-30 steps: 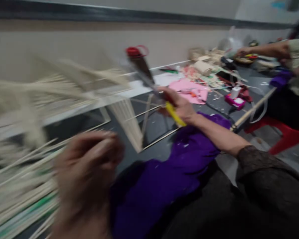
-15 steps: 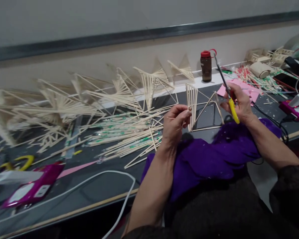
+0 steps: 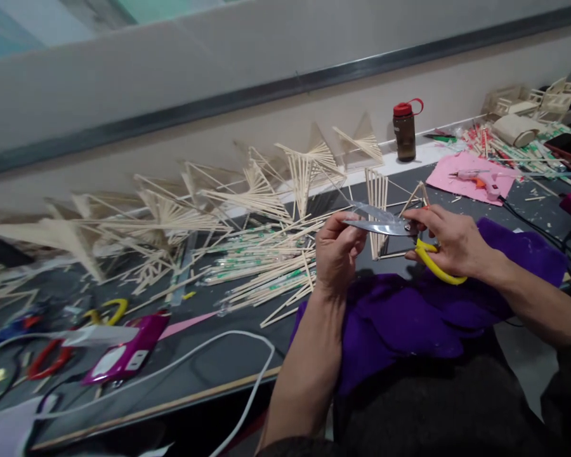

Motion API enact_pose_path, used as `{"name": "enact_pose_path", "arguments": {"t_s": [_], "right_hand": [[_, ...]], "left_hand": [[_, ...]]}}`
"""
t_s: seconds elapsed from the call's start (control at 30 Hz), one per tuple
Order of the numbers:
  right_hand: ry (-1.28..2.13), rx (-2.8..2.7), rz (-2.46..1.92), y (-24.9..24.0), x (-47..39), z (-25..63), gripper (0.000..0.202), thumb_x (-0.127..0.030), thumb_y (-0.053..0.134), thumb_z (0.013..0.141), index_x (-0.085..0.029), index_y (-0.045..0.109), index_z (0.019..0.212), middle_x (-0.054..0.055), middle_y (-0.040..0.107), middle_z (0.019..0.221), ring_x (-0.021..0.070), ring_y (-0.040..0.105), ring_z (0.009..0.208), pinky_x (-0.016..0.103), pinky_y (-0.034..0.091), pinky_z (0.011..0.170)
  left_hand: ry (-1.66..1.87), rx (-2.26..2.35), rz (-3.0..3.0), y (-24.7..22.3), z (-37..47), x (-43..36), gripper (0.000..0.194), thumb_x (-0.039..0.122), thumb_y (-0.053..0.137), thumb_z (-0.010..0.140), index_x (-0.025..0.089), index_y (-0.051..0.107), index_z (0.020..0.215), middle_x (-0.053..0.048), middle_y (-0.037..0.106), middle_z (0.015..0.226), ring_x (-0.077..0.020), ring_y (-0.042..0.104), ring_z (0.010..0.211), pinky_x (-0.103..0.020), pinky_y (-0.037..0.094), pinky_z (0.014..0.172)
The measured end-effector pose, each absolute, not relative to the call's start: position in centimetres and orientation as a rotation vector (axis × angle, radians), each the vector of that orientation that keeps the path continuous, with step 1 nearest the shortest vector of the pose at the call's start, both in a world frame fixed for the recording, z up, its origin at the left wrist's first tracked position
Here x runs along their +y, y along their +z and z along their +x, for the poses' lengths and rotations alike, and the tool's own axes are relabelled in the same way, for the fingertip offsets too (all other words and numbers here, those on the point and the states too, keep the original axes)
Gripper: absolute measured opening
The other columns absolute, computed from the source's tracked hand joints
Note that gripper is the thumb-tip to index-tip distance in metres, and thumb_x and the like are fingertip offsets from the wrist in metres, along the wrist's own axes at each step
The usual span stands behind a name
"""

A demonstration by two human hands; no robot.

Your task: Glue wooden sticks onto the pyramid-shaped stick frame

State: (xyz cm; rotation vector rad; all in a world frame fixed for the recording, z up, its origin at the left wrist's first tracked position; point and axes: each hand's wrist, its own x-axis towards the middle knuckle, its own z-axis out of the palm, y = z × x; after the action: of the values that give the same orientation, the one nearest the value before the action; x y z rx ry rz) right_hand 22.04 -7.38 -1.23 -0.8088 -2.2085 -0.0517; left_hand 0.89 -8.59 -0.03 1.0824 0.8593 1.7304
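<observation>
My right hand (image 3: 445,241) grips yellow-handled scissors (image 3: 385,227), their blades parted and pointing left toward my other hand. The fingers of my left hand (image 3: 337,244) are pinched together beside the blade tips; whatever they hold is too small to make out. Just behind the blades stands a stick frame (image 3: 377,190) of thin pale wooden sticks. A purple cloth (image 3: 400,317) lies under my wrists at the table's edge.
Loose sticks (image 3: 271,273) lie left of my hands, and stick models (image 3: 257,193) line the wall. A brown bottle (image 3: 405,136) stands behind. On pink paper (image 3: 445,172) rests a glue gun (image 3: 483,183). A white cable (image 3: 195,343) crosses the left front.
The scissors have swung from pointing up to pointing left, and their blades are now parted near my left fingertips. The camera view has shifted left.
</observation>
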Motion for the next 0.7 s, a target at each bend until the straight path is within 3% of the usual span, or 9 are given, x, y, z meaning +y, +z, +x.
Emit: {"name": "enact_pose_path", "arguments": {"t_s": [0.17,0.7], "right_hand": [[-0.032,-2.234,-0.88,-1.4,-7.5,21.9,0.058,-0.046,0.076,0.075,-0.016,0.062,0.123,0.008,0.07,0.103,0.0219,0.068,0.083,0.03,0.048,0.063],[0.007,-2.259,-0.786,-2.3,-7.1,21.4,0.062,-0.055,0.071,0.078,-0.016,0.059,0.124,0.01,0.07,0.104,0.0238,0.065,0.09,0.035,0.052,0.074]], "left_hand": [[1.71,0.823,1.124,0.2,1.1,-8.8,0.023,0.024,0.08,0.052,0.019,0.06,0.062,0.007,0.05,0.05,-0.0032,0.034,0.036,-0.015,0.022,0.034],[1.631,0.964,1.179,0.3,1.5,-9.3,0.023,0.019,0.072,0.052,0.019,0.049,0.054,0.01,0.037,0.04,-0.0034,0.031,0.034,-0.014,0.024,0.035]]}}
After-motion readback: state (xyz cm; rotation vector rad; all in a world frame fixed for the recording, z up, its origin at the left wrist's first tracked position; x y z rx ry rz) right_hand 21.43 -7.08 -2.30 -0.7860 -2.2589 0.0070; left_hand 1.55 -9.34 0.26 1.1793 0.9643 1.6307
